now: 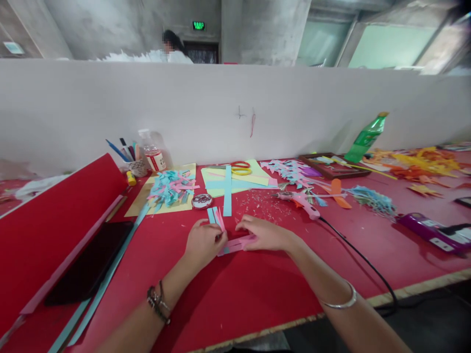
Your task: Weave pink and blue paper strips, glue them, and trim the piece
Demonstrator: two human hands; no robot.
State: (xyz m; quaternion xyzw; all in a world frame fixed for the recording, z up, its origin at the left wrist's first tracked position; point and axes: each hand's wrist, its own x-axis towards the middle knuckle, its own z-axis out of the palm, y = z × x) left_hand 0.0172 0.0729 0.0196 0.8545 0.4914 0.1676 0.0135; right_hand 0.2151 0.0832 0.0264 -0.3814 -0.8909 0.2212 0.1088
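My left hand [203, 243] is closed at the fingertips on folded paper strips, a blue strip [213, 215] and pink ones, which stick up past its thumb. A pink paper strip [237, 244] runs across the red table from my left fingers to my right hand [268, 234]. The thumb and fingers of my right hand pinch its right end. Just beyond lies a flat light-blue paper strip [227, 196]. A round tin [202, 201] with a patterned lid sits behind my left hand. The exact folds between my fingers are partly hidden.
A pink glue gun [301, 202] lies to the right with its black cord trailing. Yellow-handled scissors [241, 171], a fringed paper pile [171, 189], a green bottle [368, 137] and a purple power strip [434, 233] stand around. A black phone [90, 264] lies at left.
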